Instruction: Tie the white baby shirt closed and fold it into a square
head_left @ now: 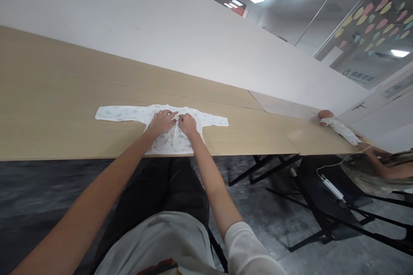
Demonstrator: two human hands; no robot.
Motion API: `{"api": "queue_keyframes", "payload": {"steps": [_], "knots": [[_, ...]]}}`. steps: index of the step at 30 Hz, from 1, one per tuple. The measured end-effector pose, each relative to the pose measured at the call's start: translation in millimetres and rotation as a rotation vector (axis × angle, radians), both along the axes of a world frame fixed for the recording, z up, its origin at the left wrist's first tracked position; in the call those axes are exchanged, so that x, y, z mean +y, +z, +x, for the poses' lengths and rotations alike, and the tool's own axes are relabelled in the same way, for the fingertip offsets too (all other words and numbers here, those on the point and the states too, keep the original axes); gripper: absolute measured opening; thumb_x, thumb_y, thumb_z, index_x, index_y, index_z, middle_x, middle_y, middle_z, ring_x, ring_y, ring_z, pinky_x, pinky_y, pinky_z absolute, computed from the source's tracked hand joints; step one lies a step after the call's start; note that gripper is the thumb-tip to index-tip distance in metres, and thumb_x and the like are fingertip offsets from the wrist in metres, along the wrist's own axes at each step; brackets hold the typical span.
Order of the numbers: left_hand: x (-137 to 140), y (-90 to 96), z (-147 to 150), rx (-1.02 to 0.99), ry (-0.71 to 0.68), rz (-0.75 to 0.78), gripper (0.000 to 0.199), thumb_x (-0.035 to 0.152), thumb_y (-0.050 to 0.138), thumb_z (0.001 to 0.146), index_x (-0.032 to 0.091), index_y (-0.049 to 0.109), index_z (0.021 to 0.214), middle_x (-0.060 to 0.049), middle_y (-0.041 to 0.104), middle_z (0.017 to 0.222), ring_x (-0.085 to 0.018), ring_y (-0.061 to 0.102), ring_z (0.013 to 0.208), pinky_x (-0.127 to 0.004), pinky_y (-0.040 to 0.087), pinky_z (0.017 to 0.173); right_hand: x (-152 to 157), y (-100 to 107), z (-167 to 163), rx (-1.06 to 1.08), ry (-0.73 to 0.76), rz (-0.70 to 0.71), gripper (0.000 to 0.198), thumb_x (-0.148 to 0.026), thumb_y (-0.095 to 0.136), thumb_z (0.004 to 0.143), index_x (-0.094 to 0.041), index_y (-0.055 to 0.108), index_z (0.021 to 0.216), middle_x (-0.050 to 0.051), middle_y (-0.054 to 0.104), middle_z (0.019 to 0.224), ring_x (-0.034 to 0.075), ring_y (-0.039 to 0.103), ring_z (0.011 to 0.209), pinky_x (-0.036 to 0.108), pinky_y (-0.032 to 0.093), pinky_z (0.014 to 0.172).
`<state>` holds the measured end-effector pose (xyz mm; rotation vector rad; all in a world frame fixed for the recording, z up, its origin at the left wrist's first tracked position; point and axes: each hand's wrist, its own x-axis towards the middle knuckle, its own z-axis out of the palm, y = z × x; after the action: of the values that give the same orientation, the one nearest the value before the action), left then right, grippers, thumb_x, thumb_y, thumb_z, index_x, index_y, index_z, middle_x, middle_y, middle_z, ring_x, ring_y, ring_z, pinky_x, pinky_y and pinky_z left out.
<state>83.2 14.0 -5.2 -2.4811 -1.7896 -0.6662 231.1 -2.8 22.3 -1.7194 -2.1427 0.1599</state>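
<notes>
A small white baby shirt point(167, 142) with a faint print lies front up on the table, its sleeves stretched out to both sides. My left hand point(163, 122) rests flat on its upper chest, fingers apart and pointing right. Close beside it, my right hand point(187, 124) is closed at the shirt's front opening, fingers curled on the fabric near the neckline. The curved edge of the front flap runs down between and below my hands. What lies under my palms is hidden.
The long wooden table point(64, 94) runs along a white partition point(145, 30). At the far right, another person's arm point(380, 159) reaches toward a doll point(342, 130) in light clothing. A black chair point(322, 197) holds a white power strip point(333, 188) with a cable.
</notes>
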Motion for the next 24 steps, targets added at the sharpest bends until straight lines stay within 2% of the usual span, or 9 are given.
{"api": "queue_keyframes", "payload": {"steps": [4,13,18,21,24], "knots": [[-2,-1.0,2,0.049,0.013,0.003,0.050,0.036,0.039,0.093,0.023,0.057,0.138,-0.016,0.054,0.137,-0.035,0.048,0.122,-0.053,0.035,0.101,0,-2,-1,-0.094,0.010,0.006,0.038,-0.020,0.037,0.099,-0.022,0.064,0.127,0.011,0.063,0.115,0.022,0.060,0.108,0.030,0.047,0.090],[-2,4.1,2,0.007,0.026,-0.061,0.048,0.037,0.044,0.091,0.023,0.058,0.135,-0.013,0.053,0.139,-0.035,0.047,0.124,-0.053,0.034,0.104,-1,-3,0,-0.178,0.008,0.032,0.039,-0.023,0.035,0.101,-0.025,0.061,0.130,0.012,0.061,0.115,0.024,0.059,0.107,0.033,0.047,0.091],[-2,5.9,-1,-0.122,0.061,-0.058,0.038,0.037,0.054,0.085,0.022,0.069,0.117,-0.012,0.060,0.129,-0.034,0.050,0.122,-0.048,0.038,0.104,-4,1,1,-0.089,0.005,0.015,0.039,-0.022,0.037,0.100,-0.025,0.061,0.130,0.011,0.062,0.116,0.022,0.059,0.107,0.030,0.045,0.091],[-1,6.1,-3,-0.181,0.074,-0.036,0.029,0.032,0.056,0.081,0.021,0.076,0.099,-0.011,0.064,0.120,-0.032,0.054,0.117,-0.046,0.040,0.103,-7,5,2,0.028,-0.005,0.006,0.034,-0.024,0.040,0.099,-0.020,0.068,0.118,0.010,0.065,0.113,0.019,0.060,0.105,0.026,0.045,0.088],[1,5.7,-6,-0.218,0.034,-0.014,0.027,0.027,0.055,0.079,0.024,0.079,0.090,-0.008,0.067,0.118,-0.030,0.057,0.113,-0.045,0.042,0.102,-7,8,3,0.093,0.006,-0.037,0.034,-0.041,0.047,0.098,-0.018,0.072,0.094,0.008,0.070,0.097,0.019,0.063,0.095,0.026,0.044,0.082]]}}
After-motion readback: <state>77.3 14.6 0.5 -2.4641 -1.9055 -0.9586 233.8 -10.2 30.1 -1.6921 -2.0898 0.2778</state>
